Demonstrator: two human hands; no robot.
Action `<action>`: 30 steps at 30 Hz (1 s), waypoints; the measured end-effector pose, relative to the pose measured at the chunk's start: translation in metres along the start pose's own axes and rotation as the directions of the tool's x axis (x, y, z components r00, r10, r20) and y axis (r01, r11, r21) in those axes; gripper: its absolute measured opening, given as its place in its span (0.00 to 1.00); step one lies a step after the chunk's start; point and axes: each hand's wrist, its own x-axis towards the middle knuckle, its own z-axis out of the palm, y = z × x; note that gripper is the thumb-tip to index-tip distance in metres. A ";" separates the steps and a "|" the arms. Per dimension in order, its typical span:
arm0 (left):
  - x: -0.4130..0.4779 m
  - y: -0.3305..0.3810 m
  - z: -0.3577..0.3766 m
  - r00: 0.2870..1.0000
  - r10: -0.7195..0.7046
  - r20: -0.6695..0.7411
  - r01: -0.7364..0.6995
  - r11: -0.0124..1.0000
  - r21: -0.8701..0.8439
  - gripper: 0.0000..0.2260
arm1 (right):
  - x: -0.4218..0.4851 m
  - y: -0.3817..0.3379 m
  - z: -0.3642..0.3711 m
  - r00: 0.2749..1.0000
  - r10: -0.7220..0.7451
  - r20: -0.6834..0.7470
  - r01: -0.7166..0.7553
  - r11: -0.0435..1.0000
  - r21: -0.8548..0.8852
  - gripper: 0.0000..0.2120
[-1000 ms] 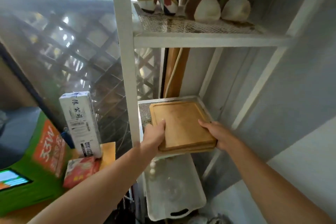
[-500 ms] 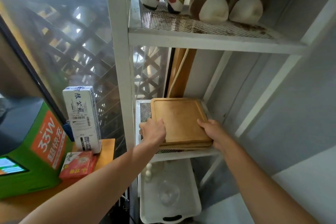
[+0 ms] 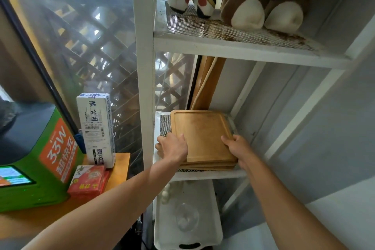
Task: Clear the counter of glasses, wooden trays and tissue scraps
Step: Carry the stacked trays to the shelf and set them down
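A stack of square wooden trays [image 3: 200, 134] lies flat on the middle mesh shelf [image 3: 211, 173] of a white metal rack. My left hand [image 3: 172, 147] grips the stack's near left edge, thumb on top. My right hand [image 3: 237, 148] holds the near right corner, fingers wrapped around the edge. On the shelf below, a white plastic tray [image 3: 211, 237] carries a clear glass [image 3: 185, 218].
Plush toys [image 3: 247, 12] stand on the rack's top shelf [image 3: 233, 46]. Wooden boards [image 3: 207, 83] lean upright behind the trays. Left of the rack post [image 3: 144, 67], a wooden counter [image 3: 119, 170] holds a white box [image 3: 96, 128], a red packet [image 3: 88, 180] and a green machine [image 3: 30, 158]. A grey wall is at right.
Both hands have pushed the wooden trays further back onto the middle shelf; the stack now rests flat on the mesh. The view has shifted closer and slightly right.
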 end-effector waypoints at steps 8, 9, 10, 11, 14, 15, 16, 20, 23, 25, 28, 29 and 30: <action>-0.004 -0.007 -0.003 0.996 0.079 0.029 -0.080 0.997 0.019 0.18 | -0.008 0.009 0.007 0.986 -0.094 -0.136 0.080 0.991 -0.109 0.15; -0.005 -0.007 -0.004 0.996 0.083 0.037 -0.084 0.996 0.013 0.17 | -0.009 0.010 0.008 0.984 -0.101 -0.144 0.085 0.990 -0.114 0.16; -0.005 -0.007 -0.005 0.995 0.088 0.043 -0.089 0.996 0.007 0.17 | -0.011 0.011 0.008 0.983 -0.106 -0.149 0.089 0.989 -0.115 0.16; -0.006 -0.008 -0.007 0.994 0.093 0.048 -0.094 0.996 0.005 0.17 | -0.013 0.011 0.008 0.982 -0.109 -0.152 0.092 0.989 -0.116 0.16; -0.009 -0.010 -0.012 0.992 0.104 0.074 -0.103 0.995 -0.014 0.20 | -0.017 0.010 0.008 0.977 -0.129 -0.169 0.103 0.983 -0.152 0.15; -0.009 -0.010 -0.014 0.990 0.108 0.089 -0.105 0.994 -0.035 0.20 | -0.019 0.011 0.008 0.975 -0.136 -0.174 0.106 0.980 -0.169 0.16; -0.010 -0.011 -0.016 0.988 0.112 0.105 -0.106 0.992 -0.061 0.20 | -0.020 0.012 0.007 0.974 -0.140 -0.176 0.107 0.977 -0.184 0.17; -0.021 -0.018 -0.023 0.974 0.142 0.175 -0.120 0.984 -0.128 0.21 | -0.032 0.016 0.003 0.958 -0.225 -0.180 0.165 0.940 -0.298 0.20; -0.036 -0.028 -0.023 0.966 0.166 0.200 -0.147 0.983 -0.105 0.20 | -0.049 0.020 0.006 0.936 -0.294 -0.192 0.195 0.890 -0.413 0.20; -0.047 -0.035 -0.024 0.959 0.188 0.211 -0.173 0.981 -0.090 0.20 | -0.064 0.027 0.013 0.893 -0.363 -0.268 0.194 0.845 -0.499 0.22; -0.060 -0.046 -0.028 0.944 0.225 0.241 -0.209 0.974 -0.093 0.21 | -0.095 0.039 0.028 0.793 -0.473 -0.383 0.184 0.786 -0.590 0.20; -0.065 -0.050 -0.030 0.936 0.248 0.252 -0.231 0.968 -0.093 0.20 | -0.105 0.042 0.032 0.782 -0.481 -0.396 0.188 0.788 -0.586 0.19; -0.070 -0.054 -0.033 0.924 0.277 0.265 -0.262 0.961 -0.091 0.19 | -0.115 0.045 0.036 0.789 -0.476 -0.389 0.200 0.797 -0.570 0.16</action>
